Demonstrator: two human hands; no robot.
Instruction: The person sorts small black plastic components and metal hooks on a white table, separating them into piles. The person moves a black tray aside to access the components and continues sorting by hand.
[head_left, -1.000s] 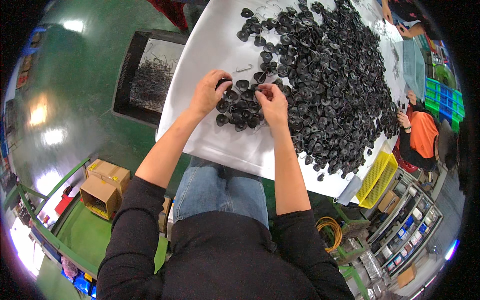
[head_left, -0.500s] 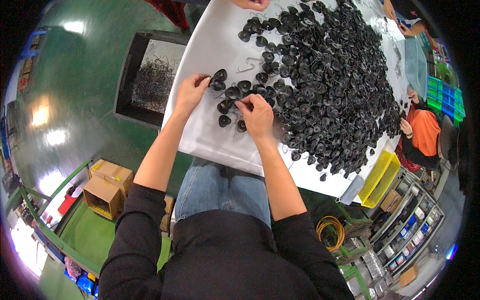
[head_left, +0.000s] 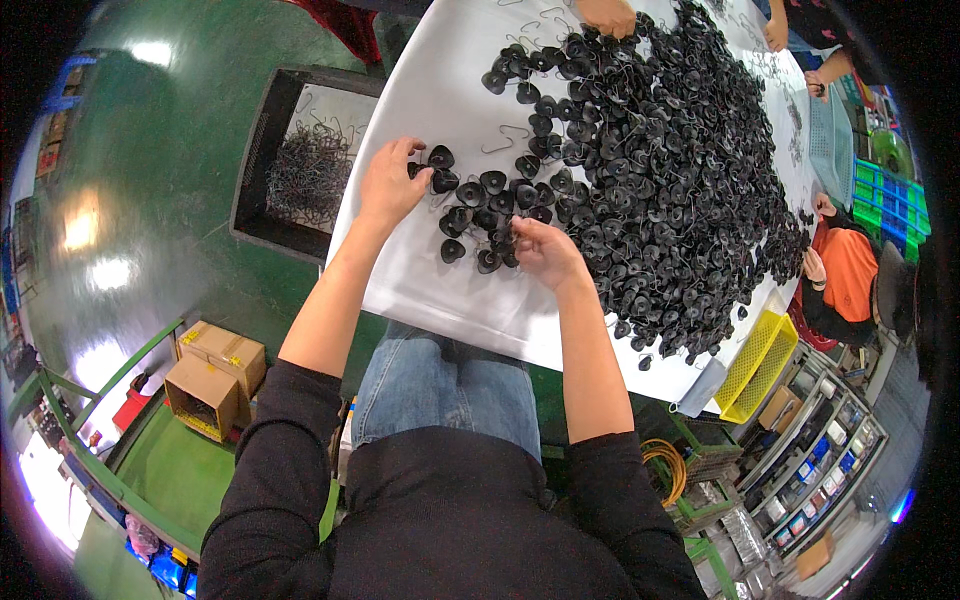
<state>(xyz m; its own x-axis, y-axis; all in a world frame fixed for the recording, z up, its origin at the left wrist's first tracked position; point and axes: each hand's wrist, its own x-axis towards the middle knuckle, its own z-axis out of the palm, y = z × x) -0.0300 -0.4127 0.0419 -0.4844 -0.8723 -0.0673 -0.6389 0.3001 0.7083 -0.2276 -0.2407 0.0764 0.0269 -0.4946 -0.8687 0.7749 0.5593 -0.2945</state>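
My left hand [head_left: 391,184] is at the left side of the white table [head_left: 420,275], its fingers curled round a black cup-shaped piece [head_left: 415,170]. Two similar black pieces lie right beside its fingertips. My right hand [head_left: 548,252] is pinched at the edge of a small loose cluster of black cup-shaped pieces [head_left: 493,183]; what sits between its fingertips is too small to make out. Thin wire hooks stick out from some pieces. To the right spreads a large heap of the same black pieces [head_left: 680,180]. A bare wire hook [head_left: 498,147] lies beyond the cluster.
A black crate [head_left: 250,185] holding a tangle of wire hooks [head_left: 308,170] stands left of the table. Another person's hand [head_left: 608,15] reaches the heap's far side; co-workers' hands show at right. A yellow basket [head_left: 757,365] and a light-blue basket [head_left: 830,140] stand along the right side.
My right hand has moved right and slightly nearer, away from the cluster's middle. My left hand has shifted slightly right. The other person's hand at the far side has come to the heap.
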